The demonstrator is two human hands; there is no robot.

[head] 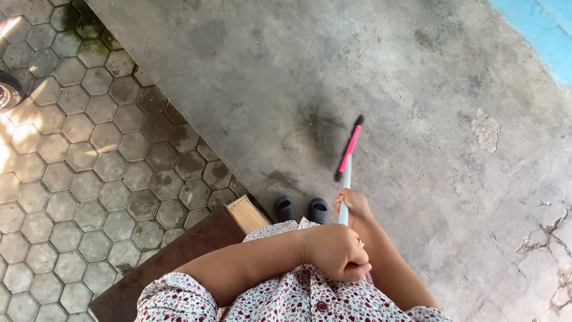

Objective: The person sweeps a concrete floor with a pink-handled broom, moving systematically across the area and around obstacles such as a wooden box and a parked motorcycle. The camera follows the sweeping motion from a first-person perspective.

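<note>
Head view, looking straight down at a broom (pixel 348 152): pink head with dark bristles, pale handle, bristles on the grey concrete floor (pixel 381 71) ahead of two dark shoes (pixel 302 209). Right hand (pixel 353 204) clamped around the handle just behind the pink head, fingers wrapped. Left hand (pixel 335 251) closed in a fist lower on the handle, nearer the body, ring showing on one finger, above a floral dress (pixel 286 298). Left of the broom, a brown wooden bench (pixel 179 253) with a pale cut end. Beyond the bench, hexagonal paving stones (pixel 83 173). Far right of the broom, cracked concrete and a blue strip (pixel 545 27) at the top corner.
</note>
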